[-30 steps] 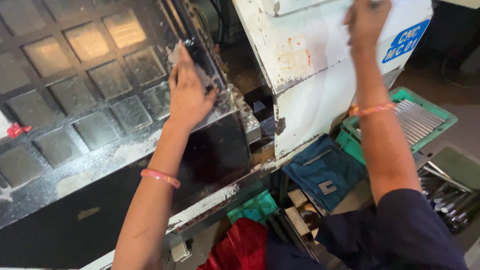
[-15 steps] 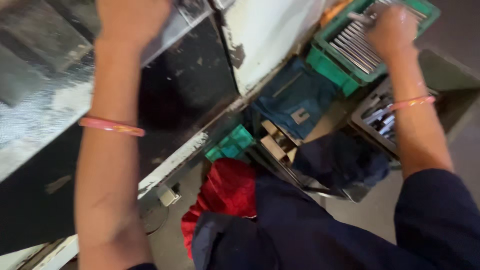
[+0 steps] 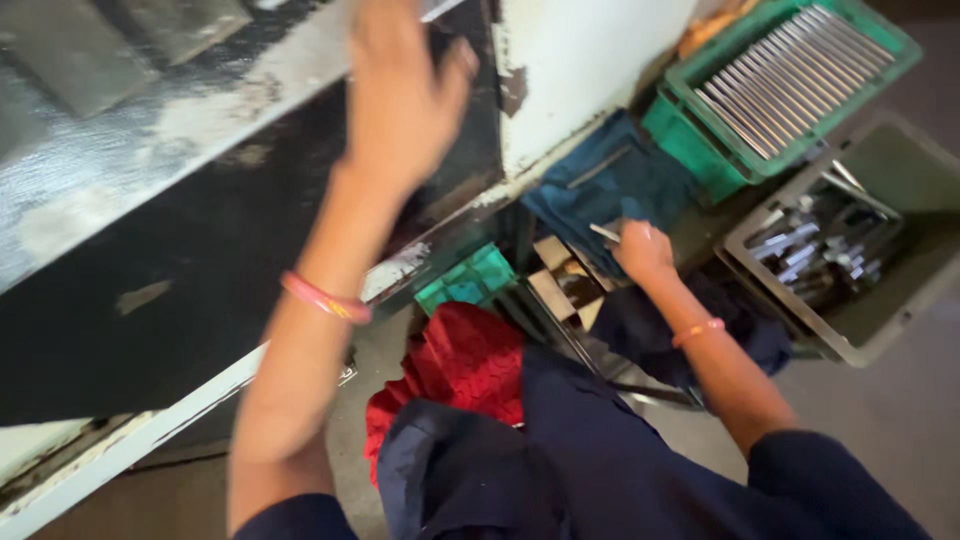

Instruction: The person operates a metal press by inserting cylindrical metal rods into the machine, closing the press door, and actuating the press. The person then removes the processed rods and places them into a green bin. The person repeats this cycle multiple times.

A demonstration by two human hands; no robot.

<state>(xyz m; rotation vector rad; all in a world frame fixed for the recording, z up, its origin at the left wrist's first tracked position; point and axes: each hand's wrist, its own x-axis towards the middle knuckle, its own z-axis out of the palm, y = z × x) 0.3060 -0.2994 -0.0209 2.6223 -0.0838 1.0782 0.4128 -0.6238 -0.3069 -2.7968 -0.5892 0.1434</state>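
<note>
The left hand is held at 12 o'clock over the dark panel, fingers spread, nothing gripped. The right hand is closed on a thin rod at 2 o'clock, over the blue cloth, beside the green tray. Open floor is seen at 4 o'clock.

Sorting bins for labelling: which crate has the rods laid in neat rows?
The green crate, top right: its metal rods lie parallel, side by side. The grey crate below it holds a loose jumble of parts.

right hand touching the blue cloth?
Cannot tell. Head view shows the right hand holding a small metal rod at the blue cloth's edge; blur hides any contact.
</note>
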